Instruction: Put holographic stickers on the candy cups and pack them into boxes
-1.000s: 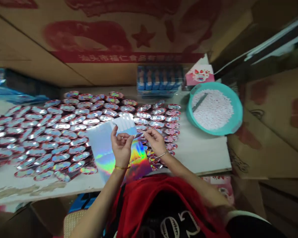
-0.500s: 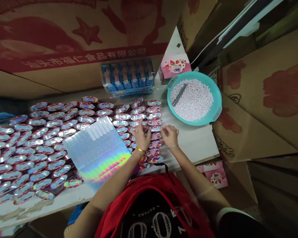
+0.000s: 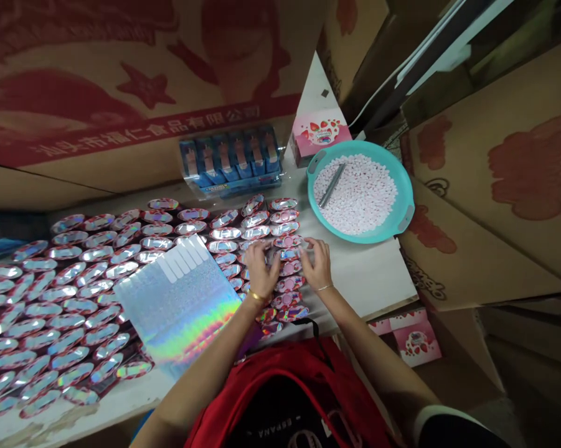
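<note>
Rows of small oval-topped shiny packets (image 3: 64, 252) stand upright on the table. In the rightmost column, several packets show pink round shapes on top, such as this pink-topped packet (image 3: 289, 284). My left hand (image 3: 263, 272) lies over the packets on the left side of that column, its thumb and fingers apart. On the column's right side is my right hand (image 3: 318, 266), thumb apart from its raised fingers. Between the two thumbs sits one packet (image 3: 289, 254); whether both thumbs press on it is hard to see. A rainbow-sheen sheet (image 3: 182, 298) lies across packets left of my hands.
A turquoise basin (image 3: 408, 199) holds small pinkish-white pieces and a grey metal tool (image 3: 332, 185). Behind stand a clear-wrapped blue display pack (image 3: 236, 165) and a pink strawberry box (image 3: 321, 134). Large cartons (image 3: 509, 155) wall the back and right. Another pink box (image 3: 415, 339) lies below the table.
My fingers were pinched together at a packet and are now spread on both sides of the column. The camera view has shifted slightly, so the table sits lower in the picture.
</note>
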`<state>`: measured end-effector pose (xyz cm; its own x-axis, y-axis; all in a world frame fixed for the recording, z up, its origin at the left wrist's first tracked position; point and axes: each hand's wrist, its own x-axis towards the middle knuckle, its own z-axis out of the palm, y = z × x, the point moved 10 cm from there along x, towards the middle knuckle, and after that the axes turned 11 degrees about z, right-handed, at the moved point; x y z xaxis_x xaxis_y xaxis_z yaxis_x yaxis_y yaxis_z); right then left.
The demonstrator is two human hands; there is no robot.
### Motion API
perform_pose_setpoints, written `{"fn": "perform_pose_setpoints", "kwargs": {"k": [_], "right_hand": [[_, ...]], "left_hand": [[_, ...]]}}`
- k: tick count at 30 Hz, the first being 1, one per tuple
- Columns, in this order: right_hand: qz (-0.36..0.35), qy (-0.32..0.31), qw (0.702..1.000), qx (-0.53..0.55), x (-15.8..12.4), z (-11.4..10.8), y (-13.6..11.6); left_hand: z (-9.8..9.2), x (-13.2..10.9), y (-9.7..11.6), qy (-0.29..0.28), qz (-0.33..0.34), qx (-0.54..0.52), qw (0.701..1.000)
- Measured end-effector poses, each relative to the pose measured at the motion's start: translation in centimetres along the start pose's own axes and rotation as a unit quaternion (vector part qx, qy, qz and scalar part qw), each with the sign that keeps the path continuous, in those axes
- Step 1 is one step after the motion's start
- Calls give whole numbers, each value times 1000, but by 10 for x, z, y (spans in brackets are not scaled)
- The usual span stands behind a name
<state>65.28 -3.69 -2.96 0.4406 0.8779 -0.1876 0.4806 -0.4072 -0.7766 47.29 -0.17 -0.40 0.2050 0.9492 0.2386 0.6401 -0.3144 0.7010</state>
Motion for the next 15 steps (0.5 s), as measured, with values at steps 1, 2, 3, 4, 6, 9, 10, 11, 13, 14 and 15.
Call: {"fn": "perform_pose_setpoints", "kwargs": {"k": [1, 2, 3, 4, 6, 9, 10, 11, 13, 14, 15], "right_hand": [[31, -8, 998, 62, 2, 2, -1], [67, -27, 989, 127, 4, 7, -1], [103, -56, 975, 189, 6, 15, -3], [133, -91, 956, 243, 8, 26, -6], [169, -141, 924, 312, 11, 42, -14], [175, -134, 923, 315, 25, 44, -19], [164, -126, 934, 293, 33, 42, -20], [146, -116, 947, 261, 40, 39, -21], [100, -89, 976, 169, 57, 32, -24], [77, -70, 988, 115, 65, 29, -27], [57, -52, 995, 59, 73, 27, -29]], "left_hand": [[-10, 3, 4, 22, 2, -36, 999], [-18, 7, 6, 40, -5, -71, 997], [-24, 10, 6, 54, -20, -102, 993], [-27, 13, 4, 65, -43, -129, 989], [-27, 18, -6, 79, -101, -168, 977], [-18, 25, -25, 93, -164, -181, 965], [-14, 28, -31, 98, -172, -176, 964], [-11, 33, -36, 103, -175, -167, 965], [-4, 44, -42, 109, -170, -141, 969], [0, 50, -44, 107, -164, -122, 973], [4, 56, -45, 103, -160, -98, 977]]}}
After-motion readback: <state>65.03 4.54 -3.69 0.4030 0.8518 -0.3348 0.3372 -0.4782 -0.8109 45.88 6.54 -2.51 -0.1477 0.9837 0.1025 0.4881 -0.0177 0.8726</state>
